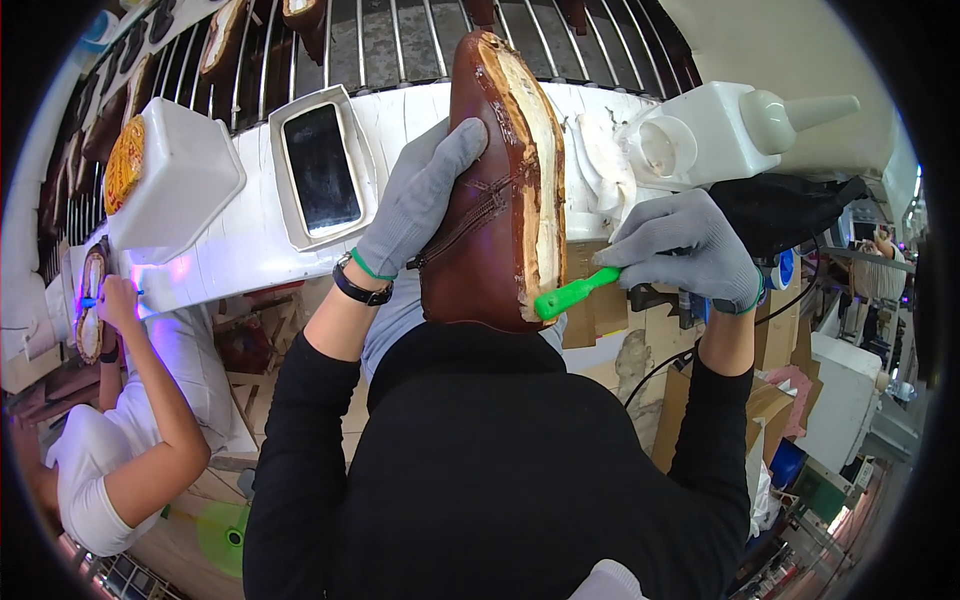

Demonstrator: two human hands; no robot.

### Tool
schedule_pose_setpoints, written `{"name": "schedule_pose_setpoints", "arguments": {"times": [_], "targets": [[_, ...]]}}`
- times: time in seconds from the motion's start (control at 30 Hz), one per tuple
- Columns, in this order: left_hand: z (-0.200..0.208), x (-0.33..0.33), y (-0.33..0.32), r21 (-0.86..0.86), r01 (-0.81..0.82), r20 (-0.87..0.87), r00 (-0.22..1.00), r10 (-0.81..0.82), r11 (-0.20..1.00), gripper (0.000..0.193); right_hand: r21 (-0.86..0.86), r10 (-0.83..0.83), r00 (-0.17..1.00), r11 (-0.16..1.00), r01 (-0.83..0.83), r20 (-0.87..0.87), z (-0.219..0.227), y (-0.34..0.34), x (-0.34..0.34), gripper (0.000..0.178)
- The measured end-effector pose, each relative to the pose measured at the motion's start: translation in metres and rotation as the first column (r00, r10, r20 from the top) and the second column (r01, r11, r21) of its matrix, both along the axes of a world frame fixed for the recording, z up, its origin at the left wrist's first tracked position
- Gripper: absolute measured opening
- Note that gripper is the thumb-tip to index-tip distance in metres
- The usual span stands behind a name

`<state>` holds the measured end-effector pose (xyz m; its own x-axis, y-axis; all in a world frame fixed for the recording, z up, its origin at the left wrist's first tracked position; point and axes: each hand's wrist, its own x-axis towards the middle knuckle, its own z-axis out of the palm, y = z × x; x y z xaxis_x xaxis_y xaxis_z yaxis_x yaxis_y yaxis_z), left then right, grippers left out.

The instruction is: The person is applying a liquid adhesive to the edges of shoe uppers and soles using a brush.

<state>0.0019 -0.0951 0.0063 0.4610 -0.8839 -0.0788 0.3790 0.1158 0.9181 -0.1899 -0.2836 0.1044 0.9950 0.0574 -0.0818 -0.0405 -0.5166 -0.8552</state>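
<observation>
A brown leather boot (pixel 470 240) without an outsole is held up in front of my chest, its pale, rough underside turned to the right. My left hand (pixel 425 190), in a grey knit glove, grips the upper with the thumb across the leather. In my gloved right hand (pixel 690 245) is a green-handled brush (pixel 578 293), pinched by its thin end. The brush's head touches the lower end of the boot's bottom edge. A zip or stitched seam runs along the boot's side.
On the white bench stand a tray with a dark glass panel (pixel 322 168), a white container (pixel 178 180), a round white cup (pixel 660 147) and a white squeeze bottle (pixel 720 125). Beyond is a metal roller rack (pixel 400 45) with more shoes. A co-worker (pixel 130 440) works at left.
</observation>
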Motion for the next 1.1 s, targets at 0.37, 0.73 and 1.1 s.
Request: {"name": "schedule_pose_setpoints", "arguments": {"times": [0.37, 0.73, 1.1], "targets": [[-0.008, -0.002, -0.005, 0.035, -0.024, -0.094, 0.995, 0.027, 0.999, 0.053, -0.028, -0.257, 0.966, 0.966, 0.256, -0.019, -0.007, 0.001, 0.008, 0.022], [-0.021, -0.004, -0.01, 0.157, 0.105, -0.286, 0.957, -0.056, 0.982, 0.059, 0.045, 0.018, 0.995, 0.999, -0.014, -0.094, 0.002, -0.003, 0.012, 0.022], [-0.034, -0.029, -0.011, 0.078, 0.354, -0.391, 0.871, -0.298, 0.932, 0.047, 0.114, 0.2, 0.974, 0.976, -0.188, -0.105, -0.001, -0.014, 0.038, 0.023]]}}
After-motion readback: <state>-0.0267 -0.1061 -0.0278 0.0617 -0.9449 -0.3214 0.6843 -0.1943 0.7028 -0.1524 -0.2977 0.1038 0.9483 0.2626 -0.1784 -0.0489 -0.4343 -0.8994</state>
